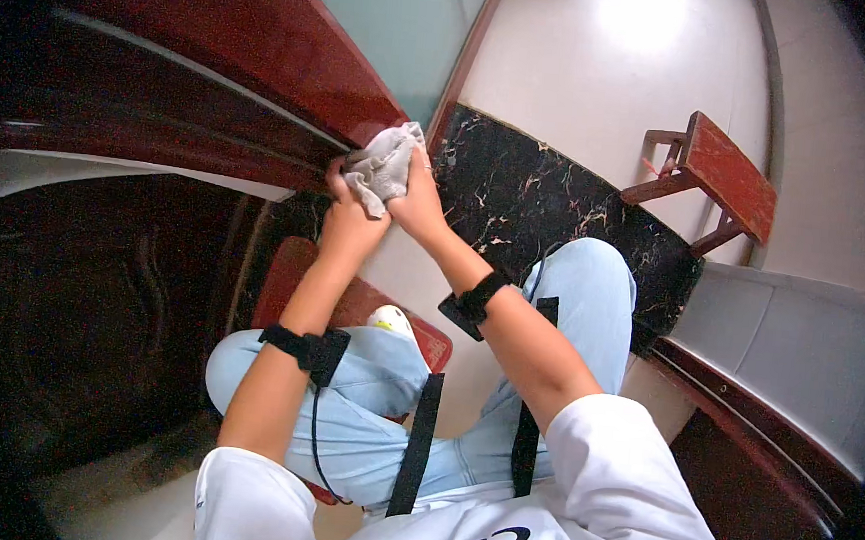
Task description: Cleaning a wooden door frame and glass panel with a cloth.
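Observation:
A crumpled grey-white cloth (pixel 383 165) is bunched between my two hands in the upper middle of the view. My left hand (pixel 350 211) grips its lower left side, with the fingers partly hidden behind the folds. From the right, my right hand (pixel 419 197) holds the cloth with its thumb side towards me. The cloth lies against the near end of a glossy dark-red wooden panel (pixel 327 59), close to its corner. Pale green glass or a smooth pane (pixel 398 12) borders that panel.
Below my hands is a low red wooden stool (pixel 282 274), with a white shoe (pixel 393 318) beside or on it. Black marbled stone (pixel 514 178) edges the pale floor (pixel 604 71). A small red-brown wooden stool (pixel 732 178) stands at the right. Dark glossy furniture (pixel 101 269) fills the left.

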`<move>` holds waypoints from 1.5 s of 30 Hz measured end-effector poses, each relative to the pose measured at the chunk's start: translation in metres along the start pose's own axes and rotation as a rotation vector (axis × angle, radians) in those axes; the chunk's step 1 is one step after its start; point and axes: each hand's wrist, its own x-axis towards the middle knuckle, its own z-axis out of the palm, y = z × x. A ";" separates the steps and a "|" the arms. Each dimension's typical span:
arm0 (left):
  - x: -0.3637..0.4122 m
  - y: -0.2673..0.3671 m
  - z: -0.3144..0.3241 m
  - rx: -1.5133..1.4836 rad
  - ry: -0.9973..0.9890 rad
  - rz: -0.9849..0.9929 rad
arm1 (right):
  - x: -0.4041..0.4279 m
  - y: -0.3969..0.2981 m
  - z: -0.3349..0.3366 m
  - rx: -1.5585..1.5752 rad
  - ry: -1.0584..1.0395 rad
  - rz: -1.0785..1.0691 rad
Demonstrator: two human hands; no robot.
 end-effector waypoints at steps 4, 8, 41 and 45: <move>-0.005 0.009 -0.031 0.014 -0.167 0.076 | -0.011 -0.044 -0.004 0.066 -0.034 -0.183; -0.011 0.013 -0.034 -0.129 0.003 0.210 | -0.005 -0.062 -0.013 -0.044 -0.060 -0.272; -0.006 -0.033 0.009 -0.208 0.092 0.232 | -0.006 -0.030 -0.004 -0.087 0.046 -0.191; -0.004 -0.036 0.021 -0.205 -0.103 0.173 | -0.004 -0.001 -0.010 -0.051 0.013 -0.037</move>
